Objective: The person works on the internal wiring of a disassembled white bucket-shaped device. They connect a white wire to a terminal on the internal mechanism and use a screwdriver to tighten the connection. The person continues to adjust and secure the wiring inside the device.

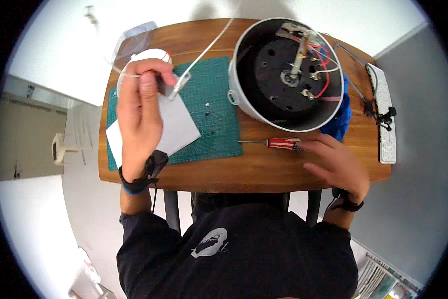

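My left hand (140,107) is raised over the left part of the table with its fingers closed. They pinch a small dark part with a pale frame (180,85), beside a white cord (209,49) running up and away. White paper (176,132) lies below this hand on a green cutting mat (224,119). My right hand (336,159), blurred by motion, has its fingers stretched out and thumb apart. Its fingertips are at the handle end of a red, white and black screwdriver (283,143); contact cannot be made out. The screwdriver lies flat, its shaft pointing left.
A round white appliance housing (234,79) stands at the back right, with wires and a metal bracket (299,57) inside. Blue cloth (341,122) lies beside it. A white power strip (383,114) sits along the right edge. Several tiny parts (207,113) rest on the mat.
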`<state>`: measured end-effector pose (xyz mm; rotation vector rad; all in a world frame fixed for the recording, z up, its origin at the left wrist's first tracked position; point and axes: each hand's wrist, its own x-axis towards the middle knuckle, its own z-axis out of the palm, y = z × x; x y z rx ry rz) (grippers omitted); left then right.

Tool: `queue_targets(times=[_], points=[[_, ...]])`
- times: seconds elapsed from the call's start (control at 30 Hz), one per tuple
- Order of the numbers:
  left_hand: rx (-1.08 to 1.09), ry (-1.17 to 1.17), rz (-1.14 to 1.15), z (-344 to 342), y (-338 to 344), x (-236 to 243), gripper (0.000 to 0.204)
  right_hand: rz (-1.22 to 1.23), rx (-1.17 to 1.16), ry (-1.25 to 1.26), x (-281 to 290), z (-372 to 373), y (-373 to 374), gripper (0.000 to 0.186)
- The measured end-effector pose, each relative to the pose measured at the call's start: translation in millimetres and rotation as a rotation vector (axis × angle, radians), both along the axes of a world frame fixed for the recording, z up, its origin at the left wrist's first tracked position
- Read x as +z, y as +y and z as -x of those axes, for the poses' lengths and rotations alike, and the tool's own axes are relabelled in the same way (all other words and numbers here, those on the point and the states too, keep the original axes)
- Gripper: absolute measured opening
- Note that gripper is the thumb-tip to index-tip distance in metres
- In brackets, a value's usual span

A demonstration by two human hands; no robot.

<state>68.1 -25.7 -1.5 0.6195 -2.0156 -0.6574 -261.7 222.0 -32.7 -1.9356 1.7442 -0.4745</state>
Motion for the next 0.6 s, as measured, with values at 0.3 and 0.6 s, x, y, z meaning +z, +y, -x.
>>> queue_targets(times=[0.3,0.6], points=[[-0.372,0.077,-0.172,43.2,0.2,27.0,0.029,0.405,-0.296,-0.214,52.9,29.2,-9.8,0.030],[-0.307,-0.142,-0.252,96.2,14.7,43.5,0.027,0.441,-0.177,-0.488,60.2,44.5,-67.2,0.045]])
